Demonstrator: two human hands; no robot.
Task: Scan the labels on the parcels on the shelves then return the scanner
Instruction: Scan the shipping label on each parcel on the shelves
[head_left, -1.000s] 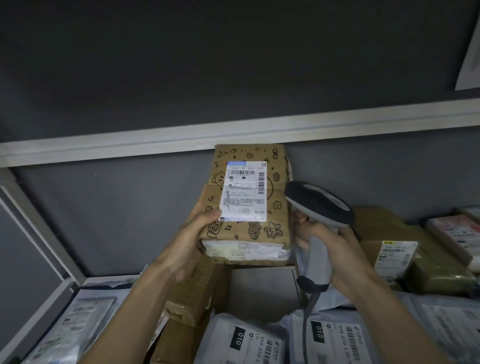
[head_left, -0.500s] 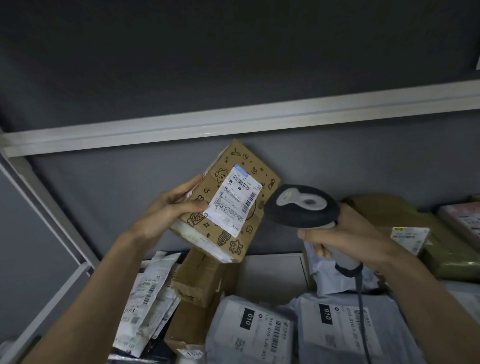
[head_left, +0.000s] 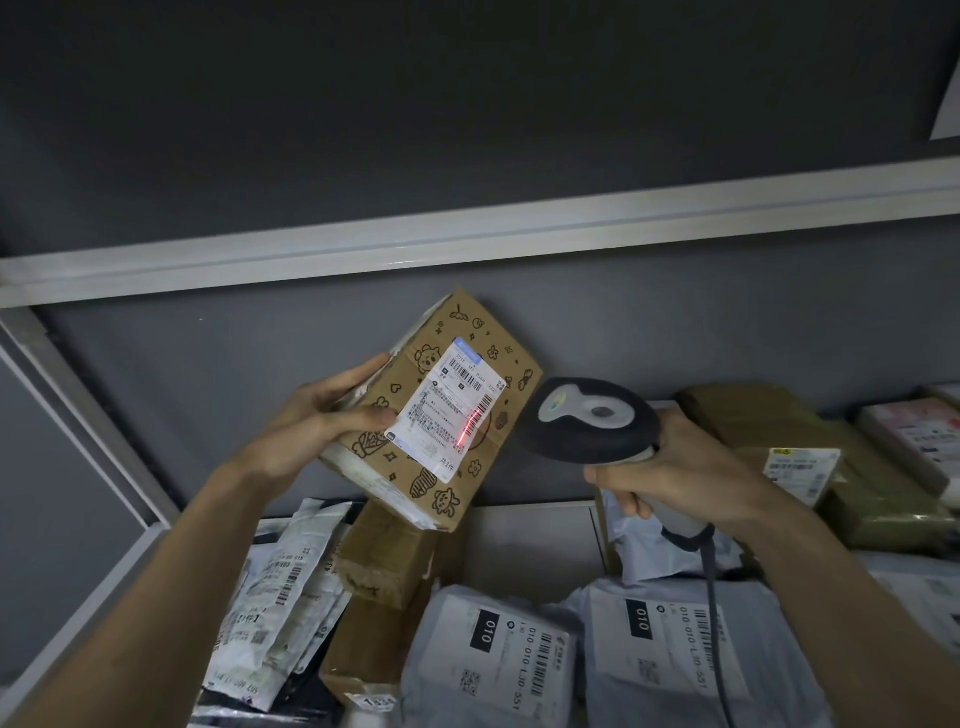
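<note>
Grey mailing bags (head_left: 493, 660) lie nearest on the shelf. Above them, the left hand (head_left: 306, 421) grips the tilted cardboard box (head_left: 441, 410); the right hand (head_left: 675, 467) grips the scanner (head_left: 592, 421) just beside it. A red scan line (head_left: 470, 423), not seen earlier, now crosses the label (head_left: 449, 408).

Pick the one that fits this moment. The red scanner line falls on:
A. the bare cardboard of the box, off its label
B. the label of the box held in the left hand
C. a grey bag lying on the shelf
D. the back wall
B: the red line crosses the white label on the box that the left hand holds up, with the scanner in the right hand aimed at it.
</note>
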